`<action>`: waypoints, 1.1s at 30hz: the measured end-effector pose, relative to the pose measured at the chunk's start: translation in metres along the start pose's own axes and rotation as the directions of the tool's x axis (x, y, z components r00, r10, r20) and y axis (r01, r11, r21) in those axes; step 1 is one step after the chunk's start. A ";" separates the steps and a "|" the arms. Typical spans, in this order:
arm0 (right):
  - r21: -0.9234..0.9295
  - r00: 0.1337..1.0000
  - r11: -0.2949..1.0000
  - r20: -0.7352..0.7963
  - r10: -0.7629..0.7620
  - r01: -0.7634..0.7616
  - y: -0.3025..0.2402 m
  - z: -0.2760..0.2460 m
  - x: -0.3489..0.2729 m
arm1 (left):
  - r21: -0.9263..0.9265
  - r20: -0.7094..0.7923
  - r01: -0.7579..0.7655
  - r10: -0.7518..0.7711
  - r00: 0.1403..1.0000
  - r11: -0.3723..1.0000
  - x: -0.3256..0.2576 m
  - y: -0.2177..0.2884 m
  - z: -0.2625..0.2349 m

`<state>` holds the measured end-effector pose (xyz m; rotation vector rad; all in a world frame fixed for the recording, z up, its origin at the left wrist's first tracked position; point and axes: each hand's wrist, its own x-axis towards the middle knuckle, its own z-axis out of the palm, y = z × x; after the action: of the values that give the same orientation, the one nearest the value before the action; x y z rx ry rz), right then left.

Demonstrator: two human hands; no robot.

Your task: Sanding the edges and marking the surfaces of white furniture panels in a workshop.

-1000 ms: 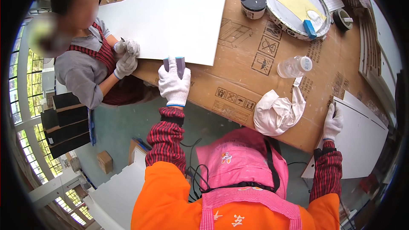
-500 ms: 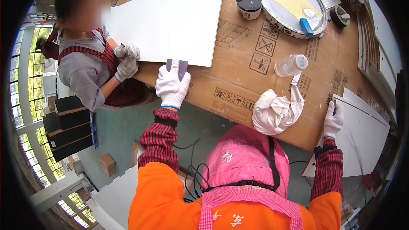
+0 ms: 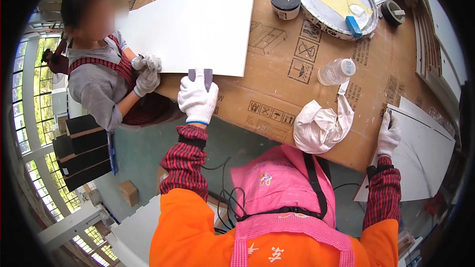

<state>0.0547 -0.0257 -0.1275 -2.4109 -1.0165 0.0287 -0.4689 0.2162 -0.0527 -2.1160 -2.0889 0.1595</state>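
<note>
I'm looking down into a workshop: the bench (image 3: 297,49) is covered with flattened cardboard, a big white panel (image 3: 198,24) lies on it, a round metal tray (image 3: 341,5) (with a paint tin (image 3: 285,2) beside it) sits near rags (image 3: 321,126), and dark boards (image 3: 84,153) stack by the windows.

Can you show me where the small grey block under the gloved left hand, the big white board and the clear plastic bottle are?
small grey block (image 3: 207,75), head view, its exposed top end.
big white board (image 3: 198,24), head view, its middle.
clear plastic bottle (image 3: 335,71), head view, its body.
</note>
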 end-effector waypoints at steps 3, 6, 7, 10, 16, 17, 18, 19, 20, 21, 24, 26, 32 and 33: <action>-0.090 0.997 0.995 0.068 0.040 -0.034 -0.002 -0.003 0.002 | 0.014 -0.012 -0.113 0.113 0.994 0.994 -0.003 0.004 -0.005; 0.023 0.998 0.999 -0.056 -0.043 0.044 0.003 0.001 0.001 | 0.081 0.026 0.011 -0.014 1.000 0.997 0.018 -0.027 -0.003; -0.031 1.000 0.999 -0.017 0.006 -0.007 -0.005 -0.002 0.003 | 0.086 0.030 0.010 -0.013 0.999 0.996 0.015 -0.028 -0.002; -0.108 0.998 0.993 0.024 0.059 -0.056 -0.009 -0.004 0.003 | 0.018 0.000 -0.010 0.010 1.000 1.000 -0.003 -0.005 0.003; -0.103 0.997 0.992 0.033 0.073 -0.069 -0.003 -0.002 0.003 | -0.050 0.093 0.119 -0.114 0.989 0.992 0.015 -0.026 0.002; -0.100 0.994 0.990 0.040 0.104 -0.099 -0.009 -0.002 0.003 | -0.045 0.095 0.121 -0.116 0.989 0.992 0.010 -0.026 0.003; -0.105 0.994 0.989 0.038 0.105 -0.101 -0.009 -0.003 0.003 | -0.089 0.036 0.064 -0.061 0.997 0.994 0.005 -0.022 0.009; -0.111 0.995 0.990 0.039 0.092 -0.088 -0.009 -0.003 0.003 | -0.127 -0.027 0.011 -0.014 1.000 0.992 -0.002 -0.016 0.011; -0.117 0.996 0.990 0.040 0.079 -0.074 -0.008 -0.003 0.004 | -0.070 -0.008 -0.028 0.027 1.000 0.997 -0.009 -0.004 0.015; -0.116 0.996 0.991 0.039 0.077 -0.072 -0.004 -0.002 0.004 | -0.122 -0.036 -0.072 0.068 0.997 0.990 -0.014 0.010 0.008; -0.094 0.999 0.995 0.013 0.030 -0.029 0.005 0.001 0.007 | -0.129 -0.070 -0.079 0.071 0.995 0.989 -0.007 -0.006 0.018; -0.060 0.996 0.994 0.020 0.088 -0.087 -0.002 -0.002 0.002 | -0.117 0.061 0.112 -0.105 0.993 0.987 0.004 -0.015 0.005; -0.090 0.999 0.995 0.009 0.033 -0.032 0.000 -0.001 0.003 | -0.143 -0.003 -0.063 0.063 0.998 0.988 -0.016 0.016 0.008; -0.087 1.000 0.996 0.009 0.030 -0.029 0.001 -0.001 0.005 | -0.136 -0.014 -0.081 0.079 0.997 0.987 -0.011 0.011 0.008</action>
<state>0.0590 -0.0238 -0.1268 -2.5066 -1.0065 0.0073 -0.4599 0.2057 -0.0629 -2.2751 -2.0661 0.0178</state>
